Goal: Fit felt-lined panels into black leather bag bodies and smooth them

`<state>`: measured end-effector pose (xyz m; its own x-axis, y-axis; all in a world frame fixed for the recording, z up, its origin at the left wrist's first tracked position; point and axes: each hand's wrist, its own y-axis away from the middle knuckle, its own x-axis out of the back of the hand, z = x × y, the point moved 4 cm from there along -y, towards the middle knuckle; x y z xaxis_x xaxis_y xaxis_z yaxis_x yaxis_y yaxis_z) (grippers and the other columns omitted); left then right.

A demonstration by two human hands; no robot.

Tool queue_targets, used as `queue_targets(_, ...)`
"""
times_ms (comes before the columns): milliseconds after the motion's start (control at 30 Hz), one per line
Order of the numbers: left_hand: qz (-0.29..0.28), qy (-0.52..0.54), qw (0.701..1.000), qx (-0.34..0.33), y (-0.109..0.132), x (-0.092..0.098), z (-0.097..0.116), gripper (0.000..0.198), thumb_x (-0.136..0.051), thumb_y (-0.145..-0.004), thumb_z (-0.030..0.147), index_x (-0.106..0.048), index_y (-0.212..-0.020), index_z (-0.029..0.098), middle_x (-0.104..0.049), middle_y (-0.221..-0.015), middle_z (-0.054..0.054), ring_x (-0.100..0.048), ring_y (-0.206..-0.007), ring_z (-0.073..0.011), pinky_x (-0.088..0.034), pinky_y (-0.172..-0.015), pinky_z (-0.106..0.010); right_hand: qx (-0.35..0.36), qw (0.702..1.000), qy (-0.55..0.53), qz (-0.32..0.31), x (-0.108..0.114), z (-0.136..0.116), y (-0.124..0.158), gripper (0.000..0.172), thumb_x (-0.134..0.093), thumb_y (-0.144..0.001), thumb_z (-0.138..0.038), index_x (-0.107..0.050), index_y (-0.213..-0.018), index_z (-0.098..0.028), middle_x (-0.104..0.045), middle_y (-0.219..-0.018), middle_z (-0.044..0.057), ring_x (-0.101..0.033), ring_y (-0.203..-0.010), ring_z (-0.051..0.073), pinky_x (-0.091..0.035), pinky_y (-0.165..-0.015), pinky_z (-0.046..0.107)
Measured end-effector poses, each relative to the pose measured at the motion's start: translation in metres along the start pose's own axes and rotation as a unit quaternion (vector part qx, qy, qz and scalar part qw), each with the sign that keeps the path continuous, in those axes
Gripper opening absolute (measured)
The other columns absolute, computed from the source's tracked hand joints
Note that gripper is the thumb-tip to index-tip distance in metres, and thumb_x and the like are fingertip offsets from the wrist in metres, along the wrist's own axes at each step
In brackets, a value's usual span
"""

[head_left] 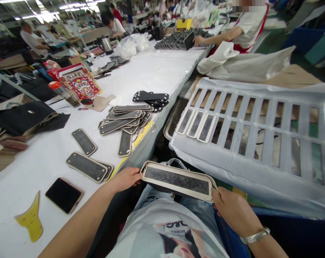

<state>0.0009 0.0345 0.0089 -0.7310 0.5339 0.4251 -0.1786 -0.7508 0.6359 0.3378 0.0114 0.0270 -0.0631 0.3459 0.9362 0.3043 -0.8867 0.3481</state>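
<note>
My left hand (126,178) and my right hand (234,208) hold the two ends of a long dark bag (177,181) above my lap. On its upward face is a dark, mottled strip framed by a cream border. The fingers of both hands are closed on its end edges, and small metal fittings show there. The bag's underside is mostly hidden. Left of my left hand, several dark oblong panels with light edges (85,166) lie on the white table. More such panels are piled in a heap (125,118) farther up the table.
To the right stands a white slotted rack (234,141) with three cream-bordered dark strips (196,125) on it. The white table (154,71) bears a phone (64,195), a yellow template (32,220), black strips (151,98) and a red box (80,81). A co-worker (245,28) works across, touching black pieces.
</note>
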Motion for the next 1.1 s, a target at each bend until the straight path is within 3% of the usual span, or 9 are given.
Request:
queue_targets(100, 0.015, -0.024, 0.999, 0.022, 0.001, 0.000, 0.007, 0.034, -0.043, -0.081, 0.046, -0.058, -0.078, 0.016, -0.066, -0.077, -0.005, -0.065, -0.071, -0.0183, -0.050, -0.058, -0.024, 0.037, 0.997, 0.056, -0.049, -0.001, -0.003, -0.002, 0.022, -0.041, -0.086, -0.009, -0.063, -0.089, -0.014, -0.062, -0.076, 0.008, -0.062, -0.059, 0.018, -0.034, -0.047, 0.023)
queue_targets(167, 0.058, -0.104, 0.992, 0.028, 0.001, 0.000, 0.015, 0.038, -0.040, -0.084, 0.048, -0.056, -0.070, 0.016, -0.065, -0.068, -0.005, -0.064, -0.064, -0.0182, -0.047, -0.056, -0.025, 0.044, 0.996, 0.061, -0.051, 0.000, -0.004, -0.004, 0.022, -0.042, -0.085, -0.009, -0.063, -0.091, -0.013, -0.062, -0.076, 0.009, -0.063, -0.059, 0.018, -0.036, -0.046, 0.023)
queue_targets(333, 0.153, -0.344, 0.926, 0.004, -0.004, -0.004, 0.033, 0.037, -0.032, -0.088, 0.030, -0.057, -0.066, 0.016, -0.066, -0.068, -0.011, -0.064, -0.074, -0.0238, -0.044, -0.068, -0.032, 0.057, 0.993, 0.090, -0.045, -0.001, -0.007, -0.006, 0.018, -0.049, -0.077, -0.002, -0.063, -0.085, -0.011, -0.062, -0.076, 0.011, -0.065, -0.064, 0.025, -0.044, -0.053, 0.030)
queue_targets(600, 0.164, -0.357, 0.919, -0.010, -0.010, -0.004, 0.032, 0.036, -0.030, -0.089, 0.029, -0.060, -0.074, 0.015, -0.068, -0.081, -0.015, -0.064, -0.083, -0.0257, -0.043, -0.076, -0.034, 0.057, 0.993, 0.089, -0.045, -0.006, -0.009, -0.005, 0.021, -0.050, -0.074, 0.001, -0.063, -0.088, -0.009, -0.064, -0.081, 0.014, -0.066, -0.069, 0.026, -0.049, -0.058, 0.032)
queue_targets(700, 0.133, -0.283, 0.950, -0.022, -0.012, 0.000, 0.024, 0.038, -0.033, -0.088, 0.035, -0.058, -0.067, 0.016, -0.067, -0.071, -0.011, -0.064, -0.074, -0.0234, -0.046, -0.070, -0.032, 0.066, 0.994, 0.079, -0.045, -0.009, -0.007, -0.004, 0.024, -0.048, -0.075, 0.002, -0.063, -0.090, -0.009, -0.064, -0.083, 0.014, -0.066, -0.072, 0.026, -0.050, -0.061, 0.033)
queue_targets(800, 0.071, -0.013, 0.997, 0.014, -0.014, 0.002, 0.006, 0.048, -0.033, -0.086, 0.052, -0.058, -0.069, 0.016, -0.066, -0.066, -0.007, -0.065, -0.065, -0.0208, -0.050, -0.062, -0.031, 0.076, 0.995, 0.062, -0.021, -0.013, -0.003, -0.004, 0.024, -0.046, -0.075, 0.002, -0.063, -0.088, -0.009, -0.063, -0.080, 0.014, -0.065, -0.070, 0.024, -0.049, -0.061, 0.032)
queue_targets(900, 0.056, 0.183, 0.979, 0.065, -0.014, 0.001, -0.006, 0.057, -0.036, -0.080, 0.065, -0.062, -0.078, 0.014, -0.068, -0.071, -0.007, -0.065, -0.066, -0.0207, -0.052, -0.063, -0.033, 0.068, 0.997, 0.016, 0.015, -0.015, 0.002, -0.006, 0.020, -0.043, -0.080, -0.004, -0.061, -0.082, -0.011, -0.062, -0.075, 0.012, -0.063, -0.062, 0.019, -0.046, -0.056, 0.026)
queue_targets(1000, 0.081, 0.196, 0.974, 0.075, -0.013, 0.000, -0.004, 0.059, -0.037, -0.079, 0.067, -0.063, -0.076, 0.013, -0.068, -0.069, -0.007, -0.064, -0.064, -0.0204, -0.052, -0.063, -0.033, 0.045, 0.998, -0.022, 0.034, -0.014, 0.006, -0.007, 0.024, -0.037, -0.086, -0.012, -0.060, -0.078, -0.013, -0.062, -0.070, 0.009, -0.060, -0.056, 0.015, -0.043, -0.050, 0.022)
queue_targets(1100, 0.089, 0.122, 0.987, 0.048, -0.010, -0.001, 0.004, 0.060, -0.031, -0.082, 0.064, -0.062, -0.069, 0.015, -0.066, -0.065, -0.007, -0.064, -0.064, -0.0204, -0.051, -0.059, -0.029, 0.034, 0.998, -0.045, 0.042, -0.012, 0.007, -0.008, 0.030, -0.032, -0.089, -0.017, -0.060, -0.077, -0.015, -0.061, -0.066, 0.008, -0.059, -0.055, 0.015, -0.042, -0.048, 0.022)
